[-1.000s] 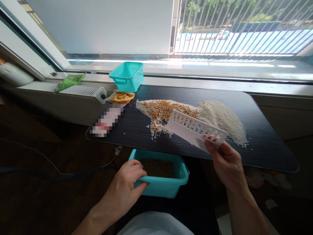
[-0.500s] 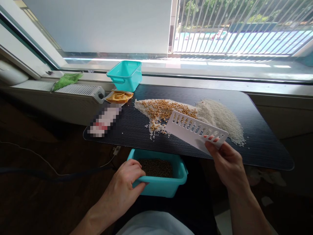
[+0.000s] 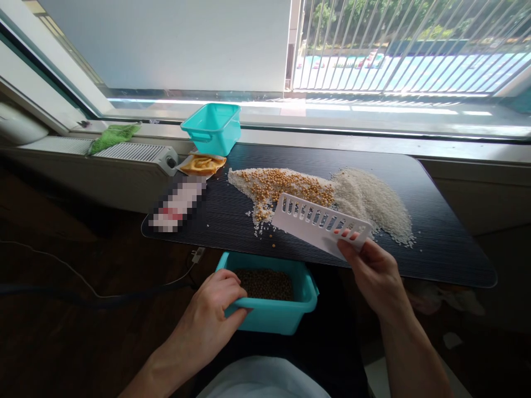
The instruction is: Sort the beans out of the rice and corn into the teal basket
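My left hand grips the near left rim of a turquoise plastic bin, held below the table's front edge. Inside the bin lies a layer of small dark beans or seeds. My right hand pinches the right end of a flat white slotted plate, tilted above the tabletop. Beyond the plate, yellow soybeans are spread over white rice. More rice forms a heap on the right. A few loose grains and beans lie near the plate's left end.
The dark table stands against the window sill. At its back left are another turquoise bin and an orange-and-white packet. A blurred-out item lies at the left end. A green cloth rests on the radiator.
My right hand has moved the slotted plate left and slightly toward me. A couple of soybeans now show on bare table by its left end. My left hand and the bin are still.
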The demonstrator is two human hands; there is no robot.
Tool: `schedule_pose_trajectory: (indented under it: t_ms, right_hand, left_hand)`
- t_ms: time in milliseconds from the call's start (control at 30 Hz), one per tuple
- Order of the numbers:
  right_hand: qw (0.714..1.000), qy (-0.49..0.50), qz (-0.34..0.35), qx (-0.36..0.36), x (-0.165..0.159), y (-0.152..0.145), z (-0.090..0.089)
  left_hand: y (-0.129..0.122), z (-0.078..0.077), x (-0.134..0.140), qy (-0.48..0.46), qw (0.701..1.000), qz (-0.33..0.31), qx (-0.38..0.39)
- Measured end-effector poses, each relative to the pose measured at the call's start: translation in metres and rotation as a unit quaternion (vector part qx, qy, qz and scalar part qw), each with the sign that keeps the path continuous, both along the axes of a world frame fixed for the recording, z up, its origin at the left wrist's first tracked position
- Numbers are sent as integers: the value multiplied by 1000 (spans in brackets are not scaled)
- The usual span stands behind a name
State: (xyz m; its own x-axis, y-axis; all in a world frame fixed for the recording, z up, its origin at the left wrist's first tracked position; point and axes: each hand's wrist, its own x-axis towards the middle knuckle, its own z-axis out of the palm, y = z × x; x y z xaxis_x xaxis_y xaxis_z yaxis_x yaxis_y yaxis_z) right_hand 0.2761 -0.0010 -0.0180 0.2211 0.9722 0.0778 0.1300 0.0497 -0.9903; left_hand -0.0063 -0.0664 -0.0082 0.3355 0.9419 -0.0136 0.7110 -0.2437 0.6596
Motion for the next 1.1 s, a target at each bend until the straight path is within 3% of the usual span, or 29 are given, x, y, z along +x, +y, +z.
schedule_pose_trajectory:
  t_ms: [233, 567, 733, 933, 1100]
  right_hand:
    - [997, -24, 78, -10, 6, -12, -1]
    - [996, -21, 81, -15, 5, -36, -4]
    - [998, 28, -48, 41, -7, -12, -7]
    - [998, 31, -29, 37, -21, 28, -9]
    - [999, 34, 3, 14, -26, 33, -13]
  left_hand:
    - [0, -1, 0, -2, 1000, -1, -1]
    - [0, 0, 0, 0, 1000, 4, -9]
    - [0, -2, 0, -2, 1000, 0, -10]
    - [-2, -5, -1, -8, 1000, 9, -9]
    - [-3, -7, -4, 6, 1000, 12, -10]
